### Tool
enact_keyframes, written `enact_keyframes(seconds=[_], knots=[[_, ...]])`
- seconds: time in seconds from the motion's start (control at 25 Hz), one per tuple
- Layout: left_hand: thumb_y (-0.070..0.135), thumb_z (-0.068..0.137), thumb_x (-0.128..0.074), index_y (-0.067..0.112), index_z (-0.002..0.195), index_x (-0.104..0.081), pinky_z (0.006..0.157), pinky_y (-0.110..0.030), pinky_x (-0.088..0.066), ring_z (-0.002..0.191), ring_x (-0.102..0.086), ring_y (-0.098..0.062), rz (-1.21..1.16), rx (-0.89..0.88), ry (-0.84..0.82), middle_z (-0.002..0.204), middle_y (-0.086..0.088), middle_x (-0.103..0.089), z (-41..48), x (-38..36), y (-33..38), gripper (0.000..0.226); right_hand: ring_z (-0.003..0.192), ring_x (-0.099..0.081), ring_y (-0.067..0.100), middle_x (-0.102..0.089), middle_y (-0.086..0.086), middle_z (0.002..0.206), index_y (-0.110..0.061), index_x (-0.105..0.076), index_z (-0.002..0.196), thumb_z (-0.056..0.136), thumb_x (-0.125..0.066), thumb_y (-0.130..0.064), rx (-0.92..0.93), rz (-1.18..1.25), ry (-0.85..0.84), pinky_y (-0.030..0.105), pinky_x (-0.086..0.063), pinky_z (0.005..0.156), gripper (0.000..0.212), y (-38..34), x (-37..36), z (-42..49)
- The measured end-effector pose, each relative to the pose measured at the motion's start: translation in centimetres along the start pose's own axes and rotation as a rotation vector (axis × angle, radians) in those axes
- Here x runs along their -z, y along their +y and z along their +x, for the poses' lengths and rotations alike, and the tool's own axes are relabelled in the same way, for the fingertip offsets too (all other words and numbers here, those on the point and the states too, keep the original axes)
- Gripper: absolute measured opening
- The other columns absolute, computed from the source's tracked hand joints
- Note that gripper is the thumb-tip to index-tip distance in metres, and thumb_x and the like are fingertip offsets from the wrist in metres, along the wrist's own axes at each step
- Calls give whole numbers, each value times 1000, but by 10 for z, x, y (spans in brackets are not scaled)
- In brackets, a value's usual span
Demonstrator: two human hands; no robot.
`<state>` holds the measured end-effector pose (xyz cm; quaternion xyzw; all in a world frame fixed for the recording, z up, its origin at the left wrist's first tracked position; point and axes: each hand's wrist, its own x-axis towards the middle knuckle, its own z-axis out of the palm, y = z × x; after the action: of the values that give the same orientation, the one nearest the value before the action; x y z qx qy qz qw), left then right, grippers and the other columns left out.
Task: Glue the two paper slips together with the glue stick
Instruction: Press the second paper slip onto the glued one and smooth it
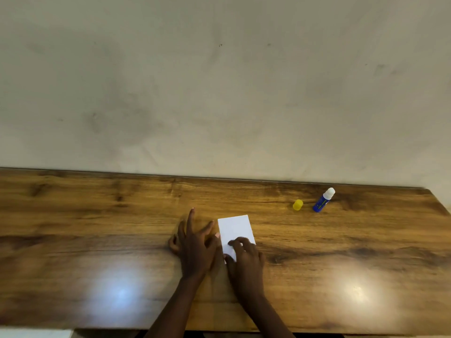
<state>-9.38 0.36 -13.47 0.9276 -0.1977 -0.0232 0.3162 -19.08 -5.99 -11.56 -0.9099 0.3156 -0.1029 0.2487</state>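
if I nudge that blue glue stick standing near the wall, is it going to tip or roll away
Probably tips easily: the glue stick stands tall and narrow on its base, uncapped, its yellow cap beside it. Once down, its round body would likely roll on the glossy wooden table. It looks light.

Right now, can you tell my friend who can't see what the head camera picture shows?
Two bare hands press a white paper slip flat on a wooden table; the right hand rests on it, the left hand beside it. Farther right stand an uncapped blue glue stick and its yellow cap.
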Motion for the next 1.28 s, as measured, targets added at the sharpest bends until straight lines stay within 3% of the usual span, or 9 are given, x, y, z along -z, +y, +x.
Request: enact_keyframes(seconds=[0.12, 0.24, 0.4, 0.48, 0.64, 0.72, 0.92, 1.08, 1.28], knots=[[31, 80, -63, 29, 111, -62, 106, -49, -11, 139, -15, -26, -30, -7, -3, 153, 1, -19, -8, 1, 1, 31, 130, -26, 29, -26, 7, 144, -18, -25, 135, 77, -63, -40, -292, 67, 34, 43, -26, 101, 73, 5, 5, 11], [30, 78, -65, 28, 109, -64, 106, -48, -12, 139, -19, -24, -33, -11, 8, 152, 1, -23, -15, 3, 0, 31, 127, -27, 33, -27, 12, 140, -14, -13, 137, 66, -73, -46, -431, 45, 0, 45, -29, 102, 98, 5, 11, 21], [34, 80, -60, 34, 112, -60, 105, -47, -14, 138, -19, -22, 32, -88, -33, 152, 3, -22, -26, 4, -1, 32, 127, -34, 34, -34, 17, 138, -11, -9, 137, 60, -79, -41, -479, 75, -89, 46, -31, 103, 109, 4, 15, 30], [36, 80, -59, 33, 115, -59, 104, -50, -15, 138, -21, -25, 55, -126, -49, 152, 1, -23, -30, 5, 0, 34, 124, -39, 32, -40, 15, 132, -12, -20, 132, 58, -81, -39, -515, 115, -108, 45, -34, 101, 99, 6, 15, 35], [44, 81, -55, 36, 120, -54, 104, -51, -13, 139, -19, -24, 125, -134, -89, 153, 1, -20, -34, 8, 2, 40, 96, -57, 22, -62, 11, 111, -9, -53, 102, 75, -69, -25, -514, 185, -89, 35, -48, 86, 35, 17, 21, 42], [51, 79, -46, 38, 122, -51, 103, -52, -14, 139, -19, -25, 135, -144, -97, 153, 1, -19, -35, 10, 2, 46, 86, -58, 22, -66, 15, 101, -3, -60, 88, 77, -67, -17, -540, 294, -46, 33, -47, 78, 19, 23, 28, 48], [52, 72, -46, 40, 116, -57, 96, -55, -26, 131, -36, -29, 170, -149, -105, 146, -1, -37, -37, 19, 10, 47, 88, -59, 27, -67, 17, 97, -1, -62, 83, 75, -70, -16, -540, 394, 27, 34, -46, 73, 19, 29, 44, 83], [54, 66, -37, 33, 100, -69, 76, -60, -44, 105, -61, -36, 272, -166, -151, 124, -8, -62, -34, 26, 18, 51, 89, -61, 30, -67, 19, 97, 2, -62, 85, 74, -71, -13, -506, 406, 60, 36, -48, 73, 21, 29, 48, 111], [58, 66, -40, 35, 106, -65, 85, -61, -38, 115, -53, -38, 267, -144, -158, 133, -7, -54, -33, 22, 18, 53, 92, -61, 24, -66, 14, 101, -2, -58, 95, 74, -72, -15, -467, 237, 15, 19, -36, 55, 28, 39, 40, 111]])
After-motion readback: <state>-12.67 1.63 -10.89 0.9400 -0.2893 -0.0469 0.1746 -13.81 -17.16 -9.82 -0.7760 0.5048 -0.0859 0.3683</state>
